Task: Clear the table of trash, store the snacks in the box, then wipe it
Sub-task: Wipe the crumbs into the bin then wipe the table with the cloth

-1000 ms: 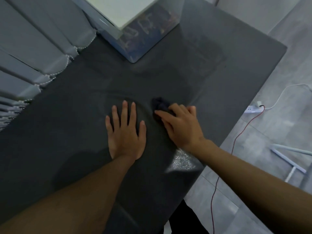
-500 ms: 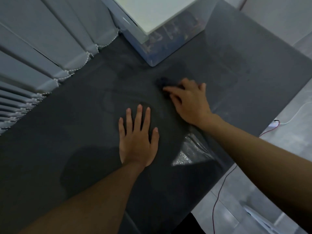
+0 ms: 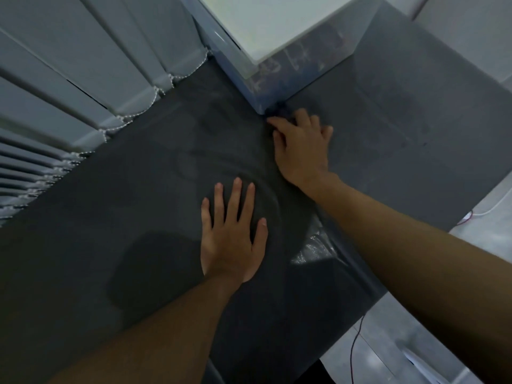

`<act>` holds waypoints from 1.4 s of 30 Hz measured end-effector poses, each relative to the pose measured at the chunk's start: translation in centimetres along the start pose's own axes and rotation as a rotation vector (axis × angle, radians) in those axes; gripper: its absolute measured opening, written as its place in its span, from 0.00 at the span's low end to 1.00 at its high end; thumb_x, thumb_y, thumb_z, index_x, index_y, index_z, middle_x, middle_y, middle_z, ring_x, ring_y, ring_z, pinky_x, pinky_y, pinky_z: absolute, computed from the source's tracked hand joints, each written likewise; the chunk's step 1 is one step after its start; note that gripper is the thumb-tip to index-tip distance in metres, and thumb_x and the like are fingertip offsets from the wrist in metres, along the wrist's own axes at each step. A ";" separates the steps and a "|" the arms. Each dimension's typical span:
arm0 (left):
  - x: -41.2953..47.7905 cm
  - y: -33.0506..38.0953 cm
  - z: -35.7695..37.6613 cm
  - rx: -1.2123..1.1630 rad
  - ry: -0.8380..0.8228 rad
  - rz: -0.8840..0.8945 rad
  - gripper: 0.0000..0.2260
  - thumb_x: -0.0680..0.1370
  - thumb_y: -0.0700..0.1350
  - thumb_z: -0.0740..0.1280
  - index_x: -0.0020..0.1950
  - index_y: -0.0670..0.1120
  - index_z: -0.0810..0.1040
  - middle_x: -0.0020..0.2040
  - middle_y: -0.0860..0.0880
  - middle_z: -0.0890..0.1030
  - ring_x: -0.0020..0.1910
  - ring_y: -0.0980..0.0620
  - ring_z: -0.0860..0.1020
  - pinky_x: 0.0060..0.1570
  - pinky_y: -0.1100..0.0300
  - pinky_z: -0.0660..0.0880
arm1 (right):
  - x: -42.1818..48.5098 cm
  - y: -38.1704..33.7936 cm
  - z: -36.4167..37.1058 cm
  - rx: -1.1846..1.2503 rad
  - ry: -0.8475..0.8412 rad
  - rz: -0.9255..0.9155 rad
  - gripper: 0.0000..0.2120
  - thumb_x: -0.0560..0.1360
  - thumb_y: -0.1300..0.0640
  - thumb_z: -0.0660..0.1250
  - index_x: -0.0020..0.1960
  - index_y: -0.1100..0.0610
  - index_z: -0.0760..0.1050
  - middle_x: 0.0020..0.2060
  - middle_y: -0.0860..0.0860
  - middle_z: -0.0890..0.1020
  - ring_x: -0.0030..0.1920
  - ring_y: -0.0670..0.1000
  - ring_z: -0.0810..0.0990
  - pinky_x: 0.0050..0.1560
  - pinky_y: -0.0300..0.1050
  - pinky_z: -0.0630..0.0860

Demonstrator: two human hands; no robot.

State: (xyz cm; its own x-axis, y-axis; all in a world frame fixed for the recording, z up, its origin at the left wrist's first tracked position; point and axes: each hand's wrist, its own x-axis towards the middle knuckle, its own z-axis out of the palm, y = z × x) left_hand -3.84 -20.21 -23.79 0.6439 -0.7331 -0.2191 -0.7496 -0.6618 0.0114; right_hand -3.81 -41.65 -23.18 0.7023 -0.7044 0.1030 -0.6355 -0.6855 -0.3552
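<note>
Left hand (image 3: 232, 236) is laid flat on the dark table (image 3: 110, 195), fingers straight and slightly spread, nothing held. Right hand (image 3: 302, 146) is set ahead of it and to its right, fingers curled over a dark cloth (image 3: 278, 108). Cloth mostly covered; a small part is seen past the fingertips, touching the near corner of the translucent box (image 3: 307, 62). Box is closed with a white lid (image 3: 266, 20).

One wide-angle head camera looks steeply down on the dark table (image 3: 138, 217) from above its near edge. It faces the lidded box (image 3: 304, 65) at frame top. The left hand (image 3: 231, 242) and right hand (image 3: 302, 148) sit close below the box, mid-frame.
</note>
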 end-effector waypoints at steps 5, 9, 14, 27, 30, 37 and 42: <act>0.0 0.0 -0.1 -0.005 -0.007 -0.007 0.30 0.83 0.60 0.44 0.83 0.51 0.44 0.83 0.49 0.45 0.82 0.43 0.43 0.78 0.40 0.48 | -0.7 1.1 -0.5 -0.011 -0.110 -0.492 0.15 0.81 0.49 0.58 0.64 0.41 0.77 0.53 0.50 0.76 0.52 0.55 0.73 0.50 0.51 0.58; 0.0 0.0 -0.1 -0.007 0.005 0.000 0.30 0.83 0.60 0.45 0.83 0.51 0.45 0.83 0.49 0.46 0.82 0.43 0.43 0.78 0.40 0.48 | -0.1 2.4 -0.3 -0.013 0.067 0.021 0.16 0.81 0.50 0.58 0.66 0.43 0.76 0.54 0.53 0.75 0.52 0.57 0.73 0.50 0.51 0.59; 0.0 -0.1 -0.1 0.005 -0.008 -0.006 0.30 0.83 0.60 0.44 0.83 0.51 0.44 0.83 0.49 0.44 0.82 0.43 0.42 0.78 0.41 0.47 | -3.3 2.8 -1.0 0.038 -0.066 -0.435 0.15 0.81 0.50 0.60 0.64 0.43 0.78 0.52 0.51 0.76 0.49 0.54 0.74 0.49 0.51 0.60; -0.1 -0.1 0.2 -0.006 0.026 -0.004 0.30 0.83 0.60 0.45 0.83 0.51 0.46 0.83 0.50 0.47 0.82 0.43 0.44 0.79 0.41 0.47 | -4.3 6.1 -2.4 -0.058 -0.033 -0.432 0.15 0.81 0.49 0.60 0.65 0.42 0.77 0.51 0.51 0.76 0.49 0.54 0.75 0.50 0.51 0.60; -0.1 -0.1 0.3 0.004 0.035 -0.005 0.30 0.83 0.60 0.45 0.83 0.51 0.46 0.83 0.50 0.47 0.82 0.43 0.44 0.79 0.41 0.47 | -3.1 7.6 -2.5 -0.023 0.089 -0.037 0.16 0.81 0.50 0.59 0.66 0.43 0.76 0.51 0.53 0.75 0.51 0.56 0.74 0.49 0.51 0.58; 0.0 0.0 0.4 -0.003 0.050 -0.008 0.30 0.82 0.61 0.44 0.83 0.51 0.46 0.83 0.50 0.47 0.82 0.44 0.44 0.78 0.41 0.46 | -9.8 5.1 -2.7 0.018 -0.006 -0.318 0.15 0.81 0.50 0.60 0.65 0.44 0.78 0.50 0.52 0.76 0.47 0.55 0.75 0.48 0.52 0.64; -0.2 0.0 0.4 -0.025 0.058 -0.014 0.30 0.82 0.60 0.41 0.83 0.52 0.44 0.83 0.51 0.45 0.81 0.44 0.42 0.79 0.42 0.43 | -10.3 8.9 -3.9 0.005 0.127 0.037 0.15 0.80 0.50 0.61 0.64 0.42 0.78 0.48 0.53 0.76 0.48 0.56 0.75 0.49 0.53 0.64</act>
State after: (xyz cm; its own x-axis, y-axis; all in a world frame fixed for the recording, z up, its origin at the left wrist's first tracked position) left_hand -4.03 -20.07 -24.14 0.6622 -0.7314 -0.1629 -0.7371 -0.6750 0.0338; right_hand -17.93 -41.18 -23.78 0.6319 -0.7470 0.2066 -0.6583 -0.6580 -0.3657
